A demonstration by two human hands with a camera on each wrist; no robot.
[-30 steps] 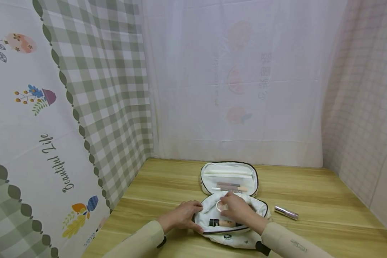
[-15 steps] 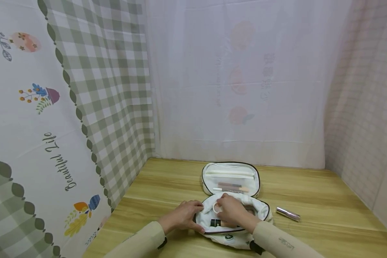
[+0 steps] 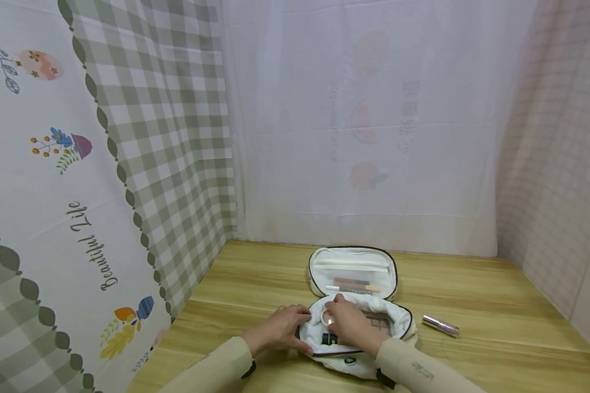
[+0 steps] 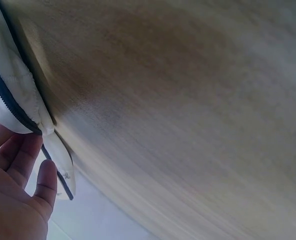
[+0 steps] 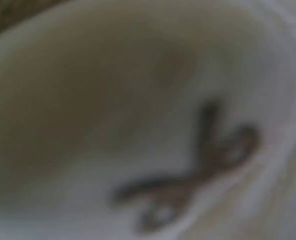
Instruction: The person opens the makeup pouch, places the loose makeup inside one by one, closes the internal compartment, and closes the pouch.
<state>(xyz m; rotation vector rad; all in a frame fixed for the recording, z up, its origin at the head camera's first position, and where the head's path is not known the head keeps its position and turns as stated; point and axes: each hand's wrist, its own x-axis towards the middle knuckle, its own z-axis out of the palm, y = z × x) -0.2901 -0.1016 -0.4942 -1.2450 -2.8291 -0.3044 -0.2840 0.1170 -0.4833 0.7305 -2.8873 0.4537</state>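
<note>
We are finding a white soft-fabric cosmetic bag with dark zipped edging (image 3: 334,364) lying unzipped on a yellowish wood-grain table (image 3: 255,273), its main compartment gaping upward. The left hand (image 3: 283,326) is bracing the bag's left end, its fingers spread apart and touching the rim. The right hand (image 3: 350,322) is reaching inside and, in our judgement, pinching a small round white-rimmed item (image 3: 324,318) between thumb and fingers near the compartment's left wall; the right-wrist view is showing only blur, so we are not confirming the pinch there. A black-capped cylindrical tube (image 3: 330,339) is lying partly hidden beneath that hand, a brownish gridded flat palette (image 3: 377,323) to its right. We are noting three risks: the limp rim could be slumping inward should the left hand ease off; the round item could be slipping from a shallow pinch; and the silvery-mauve lipstick tube (image 3: 441,326), lying loose beside the bag, could be rolling if nudged by the right sleeve.
</note>
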